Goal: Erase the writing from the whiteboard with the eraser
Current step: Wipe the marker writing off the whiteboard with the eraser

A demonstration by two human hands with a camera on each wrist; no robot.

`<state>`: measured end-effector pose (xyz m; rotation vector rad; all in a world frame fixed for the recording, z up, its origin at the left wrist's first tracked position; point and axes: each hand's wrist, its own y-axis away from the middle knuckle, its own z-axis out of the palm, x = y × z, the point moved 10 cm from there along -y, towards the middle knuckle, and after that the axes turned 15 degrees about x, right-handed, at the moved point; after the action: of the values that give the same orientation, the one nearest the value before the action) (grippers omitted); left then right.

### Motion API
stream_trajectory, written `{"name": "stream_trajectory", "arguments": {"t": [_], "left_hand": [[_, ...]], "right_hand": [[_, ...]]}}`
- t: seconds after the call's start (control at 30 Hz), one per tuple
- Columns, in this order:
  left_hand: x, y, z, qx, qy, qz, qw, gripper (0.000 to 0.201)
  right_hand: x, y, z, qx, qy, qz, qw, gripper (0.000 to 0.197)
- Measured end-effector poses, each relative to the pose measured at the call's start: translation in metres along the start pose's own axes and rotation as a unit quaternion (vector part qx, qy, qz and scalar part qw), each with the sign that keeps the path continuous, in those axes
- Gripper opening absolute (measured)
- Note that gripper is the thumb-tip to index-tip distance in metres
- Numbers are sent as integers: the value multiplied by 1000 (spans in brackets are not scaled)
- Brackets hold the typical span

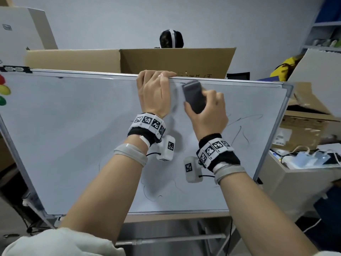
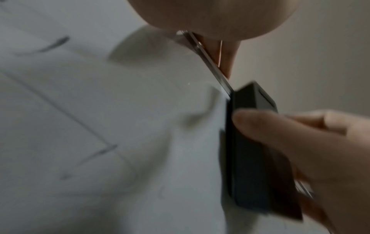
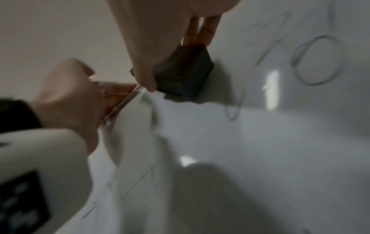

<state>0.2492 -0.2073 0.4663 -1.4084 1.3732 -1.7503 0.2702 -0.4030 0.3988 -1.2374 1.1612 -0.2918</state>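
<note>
Pressing the dark eraser (image 1: pixel 194 97) flat against the whiteboard (image 1: pixel 73 135), just under the top rail, the right hand (image 1: pixel 206 111) had thumb and fingers curled round the block's sides. Beside it, almost touching, the left hand (image 1: pixel 155 91) hooked its bent fingers over that top rail, steadying the board!

To do this stroke well, my read was: keep the felt face fully on the surface, lean in evenly, and let the left hand take the push so the tilted board did not rock. The faint black writing (image 1: pixel 239 130) lay below and to the right of the eraser, with more loops (image 1: pixel 153 194) low near the bottom edge, so the passes would want to run downward and overlap.

The head view gave the whole board, the coloured magnets (image 1: pixel 3 93) at its left edge, the cardboard box (image 1: pixel 166 60) behind, and another person's head (image 1: pixel 171 39) beyond that. The right wrist view alone showed a drawn ring (image 3: pixel 318 60) clearly, right of the eraser. The left wrist view showed the eraser's edge meeting the surface, smeared strokes (image 2: pixel 200 114) just beside it.
</note>
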Motion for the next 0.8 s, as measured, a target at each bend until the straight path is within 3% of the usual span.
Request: {"name": "stream_trajectory", "arguments": {"t": [0.17,0.3,0.4,0.5,0.63,0.7,0.8], "left_hand": [[8,6,14,49,-77,-3,996,43],[34,20,36,31,-133,38,990,39],[49,32,50,-17,-120,53,991,47],[42,27,45,-34,-120,54,991,51],[35,22,38,-26,-117,52,992,55],[38,24,40,-17,-113,47,992,53],[44,27,44,15,-113,26,993,46]], "right_hand": [[93,-11,-53,98,25,122,987,53],[119,-17,-67,122,26,166,978,54],[92,-6,-38,58,-13,131,990,55],[45,21,-1,-46,-29,20,998,54],[35,29,7,-64,-48,-36,996,53],[55,24,-5,-48,-41,-24,998,54],[114,8,-34,6,-34,76,996,54]]}}
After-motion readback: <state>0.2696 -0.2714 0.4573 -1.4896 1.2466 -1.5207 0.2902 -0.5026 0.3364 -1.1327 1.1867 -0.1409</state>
